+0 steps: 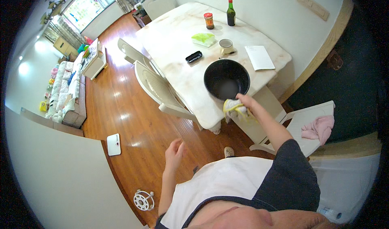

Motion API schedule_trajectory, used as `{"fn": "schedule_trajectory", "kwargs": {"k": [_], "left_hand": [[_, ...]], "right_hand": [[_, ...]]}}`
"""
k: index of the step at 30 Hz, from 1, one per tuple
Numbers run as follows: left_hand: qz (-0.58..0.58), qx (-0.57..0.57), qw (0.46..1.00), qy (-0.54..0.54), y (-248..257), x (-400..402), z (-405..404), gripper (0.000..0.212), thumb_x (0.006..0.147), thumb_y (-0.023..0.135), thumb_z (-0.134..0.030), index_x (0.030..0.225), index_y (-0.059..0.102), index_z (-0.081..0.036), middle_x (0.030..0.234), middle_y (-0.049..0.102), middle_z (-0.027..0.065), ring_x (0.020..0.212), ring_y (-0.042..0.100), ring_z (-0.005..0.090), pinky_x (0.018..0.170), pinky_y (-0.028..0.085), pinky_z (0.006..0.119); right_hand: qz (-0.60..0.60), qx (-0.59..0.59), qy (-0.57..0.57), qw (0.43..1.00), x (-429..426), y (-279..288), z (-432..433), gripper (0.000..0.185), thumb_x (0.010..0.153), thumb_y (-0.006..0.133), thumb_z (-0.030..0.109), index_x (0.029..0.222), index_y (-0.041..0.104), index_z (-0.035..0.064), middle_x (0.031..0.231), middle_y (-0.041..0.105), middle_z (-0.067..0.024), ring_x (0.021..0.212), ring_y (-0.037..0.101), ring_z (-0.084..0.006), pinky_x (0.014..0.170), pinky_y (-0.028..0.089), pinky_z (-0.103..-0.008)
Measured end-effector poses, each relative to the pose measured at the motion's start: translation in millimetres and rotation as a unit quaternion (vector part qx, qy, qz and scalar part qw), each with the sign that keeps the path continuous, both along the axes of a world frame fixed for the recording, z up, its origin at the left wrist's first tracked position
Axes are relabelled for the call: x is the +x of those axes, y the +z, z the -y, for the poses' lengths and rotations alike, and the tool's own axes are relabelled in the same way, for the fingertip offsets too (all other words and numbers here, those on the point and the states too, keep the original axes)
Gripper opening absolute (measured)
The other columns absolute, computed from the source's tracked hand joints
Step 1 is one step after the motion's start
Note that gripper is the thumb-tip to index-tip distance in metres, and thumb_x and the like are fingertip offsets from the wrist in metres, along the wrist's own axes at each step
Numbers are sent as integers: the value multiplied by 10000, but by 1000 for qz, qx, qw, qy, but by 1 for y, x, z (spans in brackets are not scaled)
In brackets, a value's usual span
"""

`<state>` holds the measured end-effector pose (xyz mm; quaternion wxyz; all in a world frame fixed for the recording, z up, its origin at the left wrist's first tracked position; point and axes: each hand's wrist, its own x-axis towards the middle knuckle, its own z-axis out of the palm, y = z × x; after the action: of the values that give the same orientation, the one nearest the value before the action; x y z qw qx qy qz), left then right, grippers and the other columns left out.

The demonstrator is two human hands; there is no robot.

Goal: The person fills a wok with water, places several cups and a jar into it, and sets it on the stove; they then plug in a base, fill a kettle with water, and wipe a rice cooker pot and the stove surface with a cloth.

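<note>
My right hand (246, 102) grips a white cloth with yellow edging (235, 107) at the near rim of a black wok or deep pan (214, 77). Whether a handle lies under the cloth is hidden. The pan rests on the pale marble-patterned table (185, 80), close to its front edge. A cream enamel mug (226, 47) stands just behind the pan, with a pen or small utensil (228, 55) lying before it. To its left lies a small black case or tray (194, 57). My left hand (175, 151) hangs over the wooden floor, fingers loosely bent, nothing seen in it.
Farther back stand a red-capped jar (209, 21), a green bottle (231, 16) and a green-and-white tissue pack (203, 39). A notebook (259, 58) lies at right. Chairs (156, 83) line the table's left side; a pink cloth (319, 128) drapes a white chair (299, 125) at right.
</note>
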<state>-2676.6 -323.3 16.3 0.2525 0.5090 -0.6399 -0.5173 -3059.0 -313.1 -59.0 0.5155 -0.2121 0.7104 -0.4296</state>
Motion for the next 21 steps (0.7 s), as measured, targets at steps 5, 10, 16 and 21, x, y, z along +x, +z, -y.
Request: {"fn": "schedule_trajectory", "kwargs": {"k": [5,10,16,21], "left_hand": [[114,87,981,132,-98,97,-67,286,806,596,-211,971,543,17,733,599,80,597,554,123,512,442,245],[331,95,932,118,-217,217,-176,340,769,627,-285,913,574,19,764,619,115,644,590,179,591,477,306],[350,290,885,103,-219,248,-267,340,776,613,-292,918,575,14,759,621,117,631,600,185,586,482,307],[286,309,895,147,-204,261,-300,340,781,602,-298,922,577,10,754,623,120,620,609,191,582,486,307]], "right_hand": [[-13,16,-23,1000,-39,-5,52,355,732,447,334,731,590,8,720,582,-80,596,519,-185,577,418,-318],[58,7,-10,998,-41,-15,81,453,760,435,377,828,604,-38,857,588,-147,746,549,-217,671,422,-335],[111,-7,57,992,19,8,97,630,720,564,544,930,586,-49,895,589,-126,777,556,-200,680,441,-331],[68,72,311,945,107,-8,48,468,777,561,421,986,591,3,924,607,-83,808,562,-167,720,449,-297]]}}
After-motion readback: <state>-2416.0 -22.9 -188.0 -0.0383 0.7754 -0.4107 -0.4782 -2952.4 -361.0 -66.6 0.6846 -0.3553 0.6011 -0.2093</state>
